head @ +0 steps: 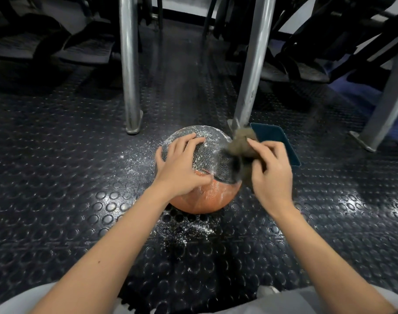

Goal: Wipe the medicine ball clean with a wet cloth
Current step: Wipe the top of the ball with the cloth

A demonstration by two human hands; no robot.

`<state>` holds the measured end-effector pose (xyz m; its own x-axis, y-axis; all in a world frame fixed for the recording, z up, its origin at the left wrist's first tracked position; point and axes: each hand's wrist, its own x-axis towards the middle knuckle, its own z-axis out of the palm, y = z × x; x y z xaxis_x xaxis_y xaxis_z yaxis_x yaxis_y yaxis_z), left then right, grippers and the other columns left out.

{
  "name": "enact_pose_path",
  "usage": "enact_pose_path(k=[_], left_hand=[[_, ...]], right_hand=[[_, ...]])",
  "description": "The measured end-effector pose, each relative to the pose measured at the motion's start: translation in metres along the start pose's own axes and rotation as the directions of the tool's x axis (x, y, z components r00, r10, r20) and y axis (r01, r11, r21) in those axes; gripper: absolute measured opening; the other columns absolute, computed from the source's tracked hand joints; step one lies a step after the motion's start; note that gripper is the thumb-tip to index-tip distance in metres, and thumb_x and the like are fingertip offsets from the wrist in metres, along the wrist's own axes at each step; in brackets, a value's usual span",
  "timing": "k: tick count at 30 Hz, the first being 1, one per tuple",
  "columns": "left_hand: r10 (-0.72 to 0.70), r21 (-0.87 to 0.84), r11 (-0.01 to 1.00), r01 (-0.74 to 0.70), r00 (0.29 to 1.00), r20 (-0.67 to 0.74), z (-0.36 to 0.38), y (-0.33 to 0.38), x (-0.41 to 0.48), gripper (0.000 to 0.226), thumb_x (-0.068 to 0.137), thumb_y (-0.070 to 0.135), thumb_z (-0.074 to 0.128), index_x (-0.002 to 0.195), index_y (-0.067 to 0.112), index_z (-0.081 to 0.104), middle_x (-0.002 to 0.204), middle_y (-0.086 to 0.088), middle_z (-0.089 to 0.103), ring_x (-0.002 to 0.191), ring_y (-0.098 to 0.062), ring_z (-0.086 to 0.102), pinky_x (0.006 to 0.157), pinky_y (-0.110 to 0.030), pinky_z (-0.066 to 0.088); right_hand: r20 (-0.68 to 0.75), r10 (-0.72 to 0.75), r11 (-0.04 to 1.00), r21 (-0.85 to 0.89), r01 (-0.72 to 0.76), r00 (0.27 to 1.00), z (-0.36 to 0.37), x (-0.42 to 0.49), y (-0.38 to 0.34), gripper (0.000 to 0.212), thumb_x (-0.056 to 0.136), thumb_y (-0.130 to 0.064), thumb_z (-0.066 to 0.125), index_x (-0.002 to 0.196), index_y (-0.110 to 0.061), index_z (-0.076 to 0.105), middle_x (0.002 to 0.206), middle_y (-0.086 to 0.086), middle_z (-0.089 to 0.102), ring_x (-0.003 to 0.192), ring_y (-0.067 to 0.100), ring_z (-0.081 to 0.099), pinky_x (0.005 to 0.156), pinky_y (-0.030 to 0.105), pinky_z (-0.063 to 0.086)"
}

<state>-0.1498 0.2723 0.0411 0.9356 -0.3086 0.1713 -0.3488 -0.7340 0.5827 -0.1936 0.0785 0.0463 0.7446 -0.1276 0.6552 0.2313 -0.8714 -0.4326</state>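
Orange below and grey-patterned above, the ball [212,143] is sitting on the black studded mat [57,177] right in front of us, dusted with white powder. We are pressing our left hand [182,165] on its top, fingers spread wide and thumb out to the side, gripping nothing and only lying on the ball. Our right hand [271,177] is pinching a brownish cloth [241,143], fingers curling round it, and the cloth is showing blurred against the ball's upper right side. Just behind that hand a teal tray [277,139] is lying on the mat, beside the foot of a metal post [252,64]; a second post [130,64] is standing behind the ball to the left. Loose powder [189,232] is lying scattered on the mat — some before the ball, some to its left.
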Motion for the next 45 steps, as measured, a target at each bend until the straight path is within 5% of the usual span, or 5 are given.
enact_pose_path(k=[12, 17, 22, 36, 45], left_hand=[[0.007, 0.019, 1.0, -0.006, 1.0, -0.007, 0.002, 0.001, -0.001, 0.087, 0.068, 0.048, 0.071, 0.141, 0.038, 0.026, 0.149, 0.016, 0.018, 0.138, -0.005, 0.011, 0.113, -0.049, -0.001], [0.018, 0.028, 0.999, -0.017, 1.0, -0.025, 0.004, -0.001, -0.002, 0.086, 0.068, 0.051, 0.07, 0.141, 0.039, 0.025, 0.148, 0.017, 0.018, 0.137, -0.004, 0.011, 0.113, -0.049, 0.001], [0.038, 0.05, 0.998, -0.036, 0.998, -0.043, 0.006, -0.002, -0.004, 0.087, 0.068, 0.051, 0.069, 0.141, 0.038, 0.025, 0.148, 0.017, 0.018, 0.136, -0.003, 0.009, 0.114, -0.048, 0.002], [0.231, 0.194, 0.962, -0.192, 0.951, -0.206, 0.011, -0.009, -0.034, 0.078, 0.06, 0.076, 0.047, 0.123, 0.031, 0.05, 0.126, 0.007, 0.052, 0.119, -0.016, 0.04, 0.11, -0.051, 0.012], [-0.023, 0.07, 0.997, 0.027, 0.999, -0.048, 0.001, 0.006, -0.027, 0.088, 0.068, 0.069, 0.062, 0.142, 0.044, 0.022, 0.149, 0.018, 0.017, 0.138, -0.009, 0.012, 0.114, -0.048, -0.004]], right_hand=[[0.197, -0.204, 0.975, -0.046, 0.217, 0.959, 0.01, -0.019, 0.006, 0.045, 0.083, -0.006, 0.043, 0.125, -0.015, 0.057, 0.111, 0.011, 0.049, 0.101, 0.023, 0.05, 0.07, 0.032, 0.05], [0.139, 0.288, 0.95, -0.167, -0.265, 0.947, 0.004, -0.008, 0.026, 0.045, 0.089, 0.0, 0.047, 0.13, -0.015, 0.056, 0.112, 0.009, 0.047, 0.106, 0.026, 0.05, 0.08, 0.038, 0.046], [0.215, -0.191, 0.98, -0.015, 0.199, 0.958, 0.007, -0.011, 0.008, 0.047, 0.082, -0.008, 0.043, 0.126, -0.021, 0.053, 0.108, 0.007, 0.047, 0.099, 0.02, 0.049, 0.071, 0.029, 0.047], [0.421, 0.303, 0.946, -0.243, -0.215, 0.855, -0.014, 0.004, 0.012, 0.043, 0.089, -0.004, 0.048, 0.126, -0.023, 0.057, 0.11, 0.005, 0.051, 0.108, 0.031, 0.051, 0.085, 0.039, 0.043], [0.117, 0.091, 0.97, 0.213, -0.114, 0.989, -0.032, 0.017, -0.011, 0.039, 0.081, 0.001, 0.06, 0.115, -0.019, 0.056, 0.099, -0.009, 0.057, 0.095, 0.01, 0.055, 0.084, 0.021, 0.039]])
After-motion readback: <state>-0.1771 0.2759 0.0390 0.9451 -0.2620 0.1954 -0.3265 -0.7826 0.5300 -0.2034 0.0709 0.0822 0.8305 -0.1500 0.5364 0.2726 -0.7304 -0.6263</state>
